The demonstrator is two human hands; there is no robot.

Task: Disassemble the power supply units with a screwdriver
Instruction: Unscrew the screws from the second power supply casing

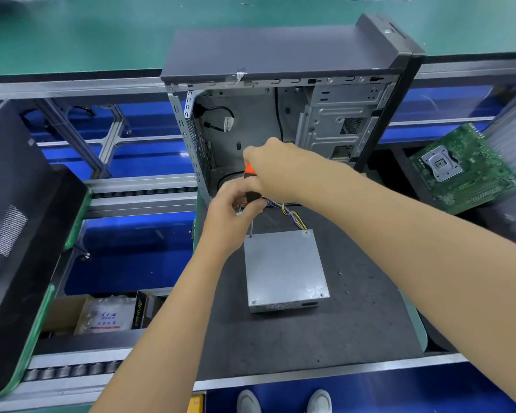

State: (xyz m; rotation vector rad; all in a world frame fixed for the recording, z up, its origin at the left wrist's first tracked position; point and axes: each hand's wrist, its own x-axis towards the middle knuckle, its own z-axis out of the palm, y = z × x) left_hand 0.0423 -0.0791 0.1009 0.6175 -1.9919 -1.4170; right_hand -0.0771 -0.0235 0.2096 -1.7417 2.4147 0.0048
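Here a dark grey worktop [325,329] sits in a blue-framed conveyor line, green matting beyond, an opened computer case [280,114] at its far edge and a green motherboard [465,168] off right. The power supply unit [285,268] lies flat, just below both hands. The right hand [276,171] grips the orange-handled screwdriver [250,186]; the left hand [233,210] pinches its lower handle. The tip meets the unit's far-left corner; that screw is too small to see.
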